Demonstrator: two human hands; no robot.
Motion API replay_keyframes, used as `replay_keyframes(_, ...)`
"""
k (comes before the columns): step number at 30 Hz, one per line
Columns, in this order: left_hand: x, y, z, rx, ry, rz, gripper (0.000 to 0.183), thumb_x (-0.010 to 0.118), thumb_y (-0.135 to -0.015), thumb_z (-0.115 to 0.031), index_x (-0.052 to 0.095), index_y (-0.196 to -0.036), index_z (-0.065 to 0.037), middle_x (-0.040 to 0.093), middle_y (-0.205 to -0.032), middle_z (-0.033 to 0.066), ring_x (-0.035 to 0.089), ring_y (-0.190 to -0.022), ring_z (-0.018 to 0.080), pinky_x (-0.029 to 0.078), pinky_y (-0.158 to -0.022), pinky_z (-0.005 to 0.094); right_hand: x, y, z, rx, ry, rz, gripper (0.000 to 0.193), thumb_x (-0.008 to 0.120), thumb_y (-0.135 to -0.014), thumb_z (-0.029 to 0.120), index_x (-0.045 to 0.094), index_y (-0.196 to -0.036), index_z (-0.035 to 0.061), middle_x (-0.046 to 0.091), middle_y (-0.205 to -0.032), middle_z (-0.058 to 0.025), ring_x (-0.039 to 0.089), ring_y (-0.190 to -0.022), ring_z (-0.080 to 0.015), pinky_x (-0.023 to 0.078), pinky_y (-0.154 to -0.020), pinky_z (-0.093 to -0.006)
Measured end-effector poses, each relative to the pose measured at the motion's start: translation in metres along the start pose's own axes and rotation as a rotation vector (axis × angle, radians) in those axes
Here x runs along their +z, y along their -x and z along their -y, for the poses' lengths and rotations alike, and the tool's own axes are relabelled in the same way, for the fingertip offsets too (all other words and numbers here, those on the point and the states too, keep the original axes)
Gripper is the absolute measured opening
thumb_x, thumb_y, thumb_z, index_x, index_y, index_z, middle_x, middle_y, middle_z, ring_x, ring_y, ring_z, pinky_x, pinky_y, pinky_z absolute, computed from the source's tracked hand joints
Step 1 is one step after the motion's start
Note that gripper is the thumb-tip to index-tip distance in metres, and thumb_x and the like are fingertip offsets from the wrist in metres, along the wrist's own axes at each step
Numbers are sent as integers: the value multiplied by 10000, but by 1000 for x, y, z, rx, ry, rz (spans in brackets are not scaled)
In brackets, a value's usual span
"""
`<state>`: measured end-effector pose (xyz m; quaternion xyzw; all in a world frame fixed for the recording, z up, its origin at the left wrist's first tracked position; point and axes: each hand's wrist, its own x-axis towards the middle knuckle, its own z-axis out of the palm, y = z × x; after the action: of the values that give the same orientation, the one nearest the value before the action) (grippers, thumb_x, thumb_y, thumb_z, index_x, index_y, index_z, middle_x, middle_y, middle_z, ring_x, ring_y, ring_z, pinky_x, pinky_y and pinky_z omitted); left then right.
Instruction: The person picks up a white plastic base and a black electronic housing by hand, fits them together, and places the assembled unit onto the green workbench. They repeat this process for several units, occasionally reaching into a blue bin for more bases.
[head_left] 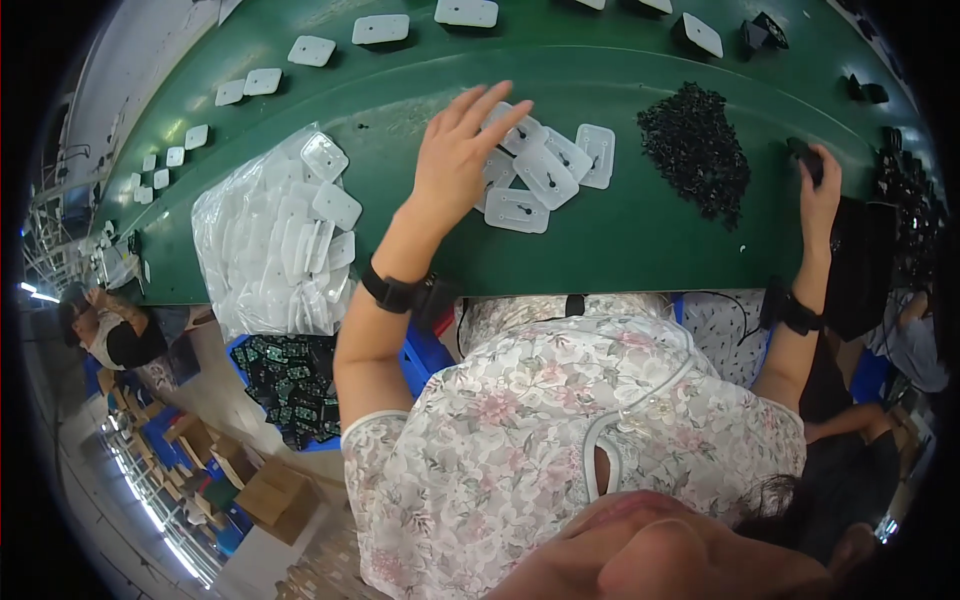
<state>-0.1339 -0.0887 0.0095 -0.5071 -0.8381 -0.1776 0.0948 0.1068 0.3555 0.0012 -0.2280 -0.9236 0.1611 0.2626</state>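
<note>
My left hand (462, 150) hovers with fingers spread over the left edge of a loose group of white rounded plastic plates (547, 177). Several of these plates carry a small black piece at the middle. On the right, my right hand (819, 185) closes round a small black part (805, 160), whose exact kind I cannot make out. Between the hands lies a heap of small black pieces (695, 150). Left of my left arm, a clear plastic bag (265, 235) is full of more white plates, with a few plates (337, 206) lying at its opening.
A row of white-topped black units (381, 30) stands along the far side of the green table (600, 255). Black parts (910, 200) are piled at the right edge. A blue bin of dark circuit boards (290, 385) is below the left side. Other people sit at both sides.
</note>
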Motion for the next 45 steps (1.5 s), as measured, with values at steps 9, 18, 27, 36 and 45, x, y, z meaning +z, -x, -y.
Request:
replay_keyframes(9, 3, 0, 21, -58, 211, 99, 631, 675, -762, -34, 496, -1352, -167, 600, -1239, 34, 505, -1214, 249, 404, -995, 415, -18, 27, 11, 78, 65, 209, 393, 646, -915, 163, 559, -1292, 95, 594, -1205, -122, 568, -1108, -189, 435, -958, -302)
replay_keyframes(18, 14, -10, 14, 175, 271, -27, 617, 697, -752, -54, 507, -1332, -145, 621, -1138, 60, 553, -1109, 265, 418, -975, 408, -6, -38, 139, 231, -702, 138, 406, 630, -911, 68, 536, -1298, -13, 579, -1274, -110, 548, -1161, -166, 413, -1016, -291)
replay_keyframes(27, 8, 3, 15, -192, 319, -199, 666, 709, -743, -31, 468, -1360, -99, 601, -1184, 129, 549, -1124, 297, 413, -995, 403, 86, -54, 269, -412, -615, 481, 366, 688, -835, 29, 616, -1193, 12, 648, -1177, -80, 605, -1069, -178, 469, -937, -308)
replay_keyframes(36, 2, 24, 23, -186, 348, -237, 571, 490, -799, 112, 519, -1328, -100, 529, -1371, 77, 484, -1275, 263, 381, -1045, 403, 128, -47, 300, -735, -359, 497, 336, 717, -789, 123, 638, -1112, 69, 661, -1108, -44, 613, -952, -256, 514, -784, -346)
replay_keyframes(45, 6, 37, 22, -184, 146, -129, 569, 500, -786, 80, 537, -1321, -108, 529, -1381, 35, 484, -1282, 223, 366, -1061, 389, 140, -27, 309, -898, -176, 345, 337, 721, -769, 134, 648, -1096, 98, 656, -1128, -34, 618, -939, -229, 526, -789, -329)
